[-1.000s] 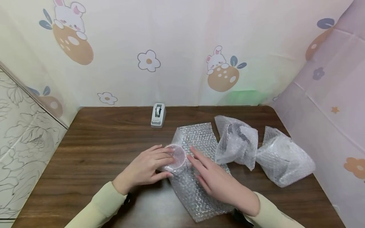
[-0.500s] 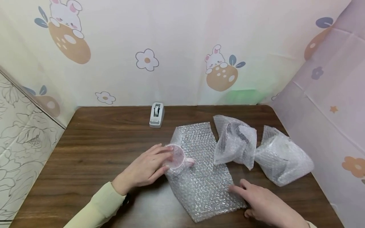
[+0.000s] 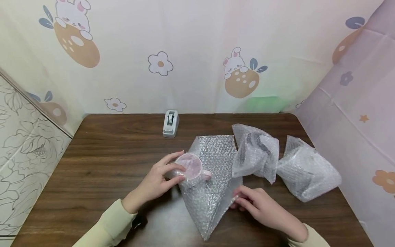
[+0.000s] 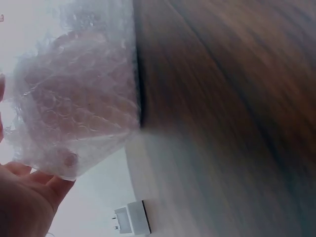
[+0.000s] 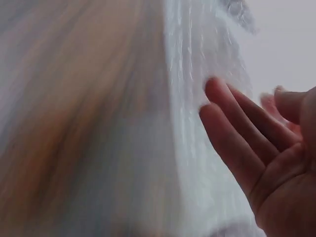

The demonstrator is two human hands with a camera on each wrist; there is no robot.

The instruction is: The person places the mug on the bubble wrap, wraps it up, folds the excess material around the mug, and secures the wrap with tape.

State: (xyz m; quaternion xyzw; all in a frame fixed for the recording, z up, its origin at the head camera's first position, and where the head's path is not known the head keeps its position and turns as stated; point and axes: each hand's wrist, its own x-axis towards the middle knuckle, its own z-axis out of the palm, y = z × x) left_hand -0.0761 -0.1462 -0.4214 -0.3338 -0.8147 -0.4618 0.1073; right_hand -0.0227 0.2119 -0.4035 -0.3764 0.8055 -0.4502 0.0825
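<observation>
A pink mug [image 3: 192, 165] stands on a sheet of bubble wrap [image 3: 216, 151], its handle pointing right. My left hand [image 3: 160, 176] grips the mug's left side through a layer of the wrap, fingertips at the rim. In the left wrist view the mug shows pink through the wrap, with the left hand [image 4: 32, 190] at its lower end. My right hand [image 3: 260, 207] pinches the sheet's near right edge between thumb and fingers and holds it raised and folded up. In the right wrist view the lifted wrap [image 5: 190, 108] runs beside the right hand [image 5: 264, 143].
A white tape dispenser [image 3: 171, 123] stands at the back of the wooden table [image 3: 117, 151]. On the right lie two bubble-wrapped bundles [image 3: 256, 151], the nearer one touching the sheet's right edge. A patterned curtain [image 3: 191, 51] hangs behind the table.
My right hand has left the mug's handle side, moved to the sheet's near right corner, and lifted that edge inward. My left hand stays at the mug, its fingers now round the side.
</observation>
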